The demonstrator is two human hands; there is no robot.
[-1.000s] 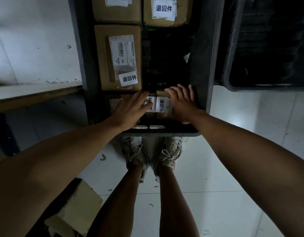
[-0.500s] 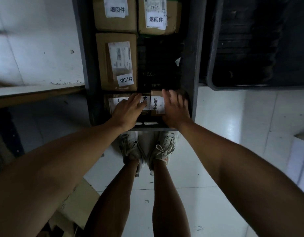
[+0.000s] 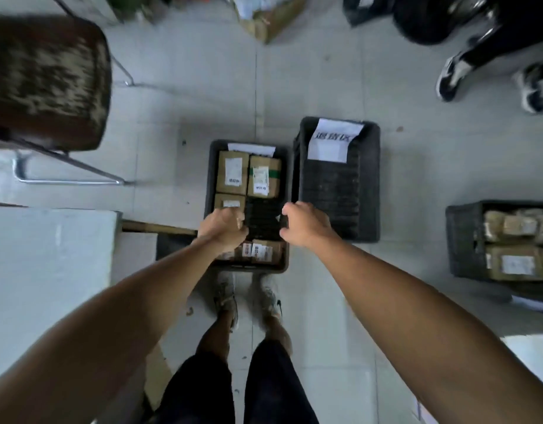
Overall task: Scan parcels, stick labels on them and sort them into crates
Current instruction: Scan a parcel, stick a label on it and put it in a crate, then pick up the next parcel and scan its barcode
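Observation:
A black crate [image 3: 209,191] on the floor in front of my feet holds several brown cardboard parcels with white labels: two at the far end [image 3: 232,172] [image 3: 264,177], one below them on the left [image 3: 229,201], and small ones at the near end [image 3: 265,251]. Its middle right part is bare. My left hand [image 3: 224,228] hovers above the crate's near left side with fingers curled in and nothing seen in it. Over the crate's right rim, my right hand [image 3: 303,224] has thumb and fingers loosely apart and holds nothing.
An empty black crate [image 3: 337,194] with a white paper sign [image 3: 332,140] stands right beside the first. Further right, a third crate [image 3: 465,240] holds parcels. A chair [image 3: 47,84] and a white table [image 3: 50,255] are on the left. Another person's feet [image 3: 450,78] are far right.
Both hands have let go of the small labelled parcels at the crate's near end and lifted away. The view has risen high above the crates and now shows the floor around them.

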